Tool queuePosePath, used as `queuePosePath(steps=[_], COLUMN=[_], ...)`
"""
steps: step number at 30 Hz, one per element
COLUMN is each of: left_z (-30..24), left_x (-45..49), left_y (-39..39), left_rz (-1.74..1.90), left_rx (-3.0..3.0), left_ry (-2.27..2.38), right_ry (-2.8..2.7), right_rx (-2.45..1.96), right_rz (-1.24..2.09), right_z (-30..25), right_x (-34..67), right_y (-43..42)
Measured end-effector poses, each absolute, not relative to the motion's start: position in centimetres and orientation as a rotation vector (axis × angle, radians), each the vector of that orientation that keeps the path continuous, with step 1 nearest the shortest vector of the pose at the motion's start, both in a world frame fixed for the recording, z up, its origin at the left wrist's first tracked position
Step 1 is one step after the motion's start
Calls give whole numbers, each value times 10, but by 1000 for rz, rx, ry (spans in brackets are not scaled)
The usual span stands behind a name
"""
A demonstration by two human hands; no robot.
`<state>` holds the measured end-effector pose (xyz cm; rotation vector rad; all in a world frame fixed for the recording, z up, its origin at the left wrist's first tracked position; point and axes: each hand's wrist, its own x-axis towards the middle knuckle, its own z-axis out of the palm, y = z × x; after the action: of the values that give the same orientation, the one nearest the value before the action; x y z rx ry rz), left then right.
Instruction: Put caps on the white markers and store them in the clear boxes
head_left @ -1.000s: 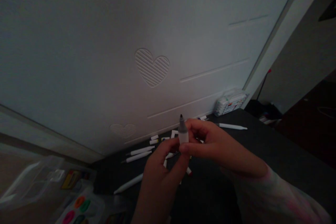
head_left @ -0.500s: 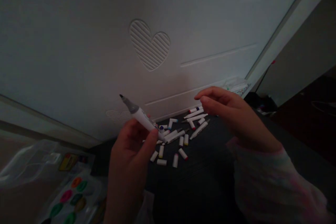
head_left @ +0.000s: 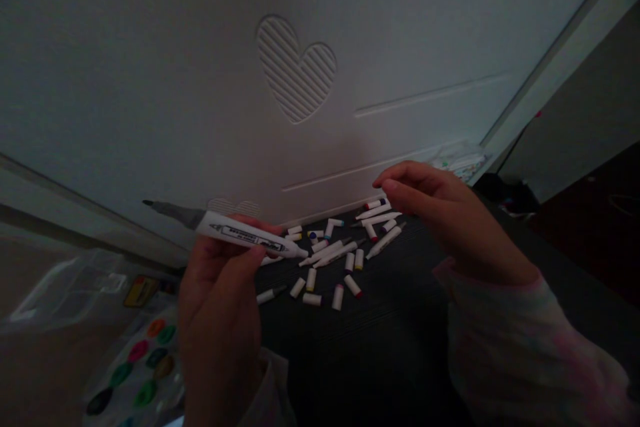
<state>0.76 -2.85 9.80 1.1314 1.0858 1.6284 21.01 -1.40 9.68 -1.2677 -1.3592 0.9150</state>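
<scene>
My left hand [head_left: 220,293] grips an uncapped white marker [head_left: 240,235] by its barrel, its grey tip pointing left. My right hand [head_left: 440,213] hovers with curled, pinched fingers above the scattered markers and caps [head_left: 340,253] on the dark tabletop [head_left: 380,347]; whether it holds a cap I cannot make out. The loose caps and markers lie between the two hands, close to the wall.
A white panel with an embossed heart [head_left: 296,70] rises behind the table. A clear marker case [head_left: 457,161] stands at the back right. At lower left lie a sheet of coloured ovals [head_left: 143,373] and a clear plastic lid [head_left: 65,287].
The hands, together around the upright marker a second ago, have separated. My left hand carried the marker left and tipped it flat; my right hand rose over the pile.
</scene>
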Motion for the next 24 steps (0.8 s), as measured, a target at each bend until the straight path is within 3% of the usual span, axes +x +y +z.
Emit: queuePosePath(steps=[15,24], left_z=[100,100], left_x=[0,1], left_y=[-33,-32], left_rz=[1771,1678], left_rx=[1238,1117], left_ry=[1132,1141], right_ry=[-1647,-1668], right_rx=[-1321,-1392], right_rz=[980,929], right_z=[85,83], right_x=[197,205], right_y=[-7,-3])
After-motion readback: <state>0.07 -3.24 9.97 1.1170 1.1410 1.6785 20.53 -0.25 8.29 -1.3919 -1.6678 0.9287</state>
